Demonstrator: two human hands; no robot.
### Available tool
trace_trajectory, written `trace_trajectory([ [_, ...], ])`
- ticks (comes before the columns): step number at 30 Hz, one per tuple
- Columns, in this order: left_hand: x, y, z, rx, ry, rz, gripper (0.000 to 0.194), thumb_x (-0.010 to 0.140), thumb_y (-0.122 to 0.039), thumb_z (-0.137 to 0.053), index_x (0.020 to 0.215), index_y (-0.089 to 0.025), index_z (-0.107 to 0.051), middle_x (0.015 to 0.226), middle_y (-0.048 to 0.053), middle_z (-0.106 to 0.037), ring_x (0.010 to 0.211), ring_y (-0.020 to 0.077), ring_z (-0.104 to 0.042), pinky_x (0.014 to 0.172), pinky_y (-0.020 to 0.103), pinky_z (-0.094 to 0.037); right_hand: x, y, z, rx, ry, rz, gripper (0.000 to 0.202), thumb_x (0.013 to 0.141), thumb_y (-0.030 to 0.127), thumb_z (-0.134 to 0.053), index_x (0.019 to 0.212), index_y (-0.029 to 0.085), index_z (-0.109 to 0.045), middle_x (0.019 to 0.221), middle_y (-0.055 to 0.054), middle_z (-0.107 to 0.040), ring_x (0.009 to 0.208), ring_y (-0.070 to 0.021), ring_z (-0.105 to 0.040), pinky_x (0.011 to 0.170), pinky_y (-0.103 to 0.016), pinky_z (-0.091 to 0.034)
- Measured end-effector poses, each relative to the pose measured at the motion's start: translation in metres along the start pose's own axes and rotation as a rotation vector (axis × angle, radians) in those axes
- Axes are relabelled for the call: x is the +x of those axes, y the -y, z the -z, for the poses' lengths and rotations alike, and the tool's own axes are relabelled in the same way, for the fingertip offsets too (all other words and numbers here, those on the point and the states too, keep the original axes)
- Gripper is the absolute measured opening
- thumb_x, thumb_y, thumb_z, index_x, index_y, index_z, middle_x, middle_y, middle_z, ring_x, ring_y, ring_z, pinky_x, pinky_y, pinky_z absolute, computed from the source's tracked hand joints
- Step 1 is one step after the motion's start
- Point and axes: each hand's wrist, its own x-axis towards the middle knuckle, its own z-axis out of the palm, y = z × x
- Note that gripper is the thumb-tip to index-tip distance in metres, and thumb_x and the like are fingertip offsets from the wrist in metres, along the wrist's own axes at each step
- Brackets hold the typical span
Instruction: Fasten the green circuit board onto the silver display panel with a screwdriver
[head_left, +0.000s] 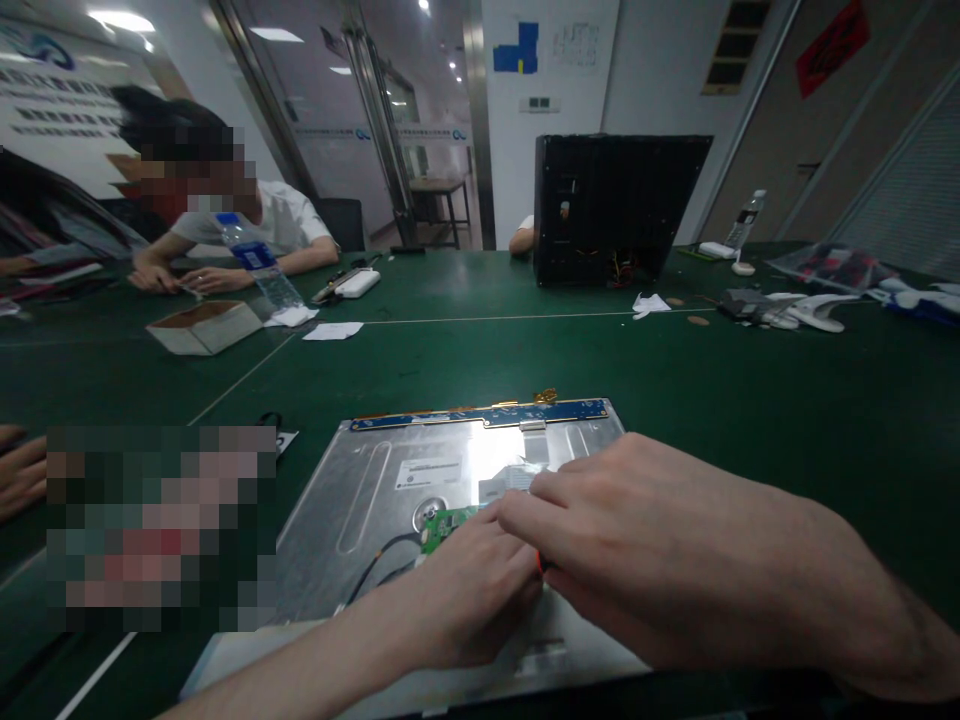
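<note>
A metal-backed display panel (360,470) lies on the table in front of me, a blue circuit strip (420,420) along its far edge. My left hand (480,585) rests low over the panel's middle, fingers curled and mostly hidden, beside a small green circuit board (448,522). Against it, my right hand (607,530) is closed, knuckles up. A bit of a red and black object (541,563) shows between the hands; its kind cannot be made out. Dark cables (375,560) run from the green board toward the panel's near left.
On the green table (420,360) stand an open box (206,330), a water bottle (259,262) and a black-cased device (615,210). Gloves (806,310) lie at right. A person (255,215) sits across at left; another hand (21,470) shows at the left edge.
</note>
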Motion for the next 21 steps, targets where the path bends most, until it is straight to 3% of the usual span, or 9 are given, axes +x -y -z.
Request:
trace_trajectory([
  [3, 0.0017, -0.0012, 0.0032, -0.047, -0.023, -0.001, 0.029, 0.084, -0.015, -0.043, 0.111, -0.017, -0.053, 0.115, 0.009, -0.065, 0.109, 0.0259, -0.057, 0.102, 0.04, -0.039, -0.0001, 0.0, -0.0003, 0.006, 0.009, 0.019, 0.021, 0.083, 0.018, -0.058, 0.102, 0.019, -0.049, 0.086, -0.001, -0.065, 0.069, -0.0167, -0.059, 0.052, -0.029, -0.034],
  [7, 0.0027, -0.002, 0.0072, -0.088, 0.035, -0.022, 0.036, 0.079, -0.014, -0.048, 0.115, -0.019, -0.052, 0.123, 0.008, -0.062, 0.114, 0.0265, -0.055, 0.099, 0.039, -0.041, 0.0017, -0.0011, -0.0022, 0.006, -0.004, -0.031, 0.021, 0.089, 0.026, -0.058, 0.107, 0.02, -0.05, 0.083, -0.001, -0.066, 0.069, -0.0171, -0.06, 0.053, -0.028, -0.034],
  [10, 0.0016, -0.0007, 0.0056, -0.09, 0.035, -0.041, 0.038, 0.078, -0.012, -0.05, 0.115, -0.019, -0.052, 0.126, 0.01, -0.06, 0.116, 0.0272, -0.054, 0.099, 0.04, -0.041, 0.0022, -0.0015, -0.0024, -0.002, 0.001, -0.044, 0.015, 0.091, 0.021, -0.052, 0.106, 0.02, -0.05, 0.08, 0.0, -0.065, 0.066, -0.0159, -0.059, 0.052, -0.028, -0.033],
  [16, 0.0018, 0.0005, 0.004, -0.07, 0.002, -0.025, 0.032, 0.079, -0.016, -0.048, 0.112, -0.016, -0.052, 0.113, 0.012, -0.065, 0.108, 0.0295, -0.057, 0.098, 0.042, -0.042, -0.0008, -0.0003, 0.0004, -0.008, 0.008, 0.031, 0.028, 0.079, 0.016, -0.062, 0.103, 0.019, -0.049, 0.086, -0.001, -0.064, 0.068, -0.0165, -0.058, 0.052, -0.029, -0.034],
  [18, 0.0026, 0.0004, 0.006, -0.072, 0.03, -0.022, 0.03, 0.078, -0.015, -0.049, 0.107, -0.017, -0.054, 0.109, 0.01, -0.066, 0.105, 0.0289, -0.059, 0.096, 0.041, -0.043, -0.0009, -0.0001, 0.0002, 0.002, -0.004, 0.009, 0.027, 0.081, 0.021, -0.063, 0.104, 0.02, -0.05, 0.085, -0.001, -0.065, 0.07, -0.0177, -0.059, 0.053, -0.029, -0.035],
  [21, 0.0024, 0.0005, 0.0081, -0.102, 0.057, -0.052, 0.037, 0.076, -0.015, -0.052, 0.112, -0.02, -0.053, 0.121, 0.008, -0.063, 0.113, 0.028, -0.056, 0.097, 0.04, -0.042, 0.0007, -0.0008, -0.0014, 0.0, -0.027, -0.057, 0.018, 0.088, 0.028, -0.059, 0.102, 0.02, -0.052, 0.079, 0.0, -0.065, 0.067, -0.0172, -0.06, 0.052, -0.029, -0.033],
])
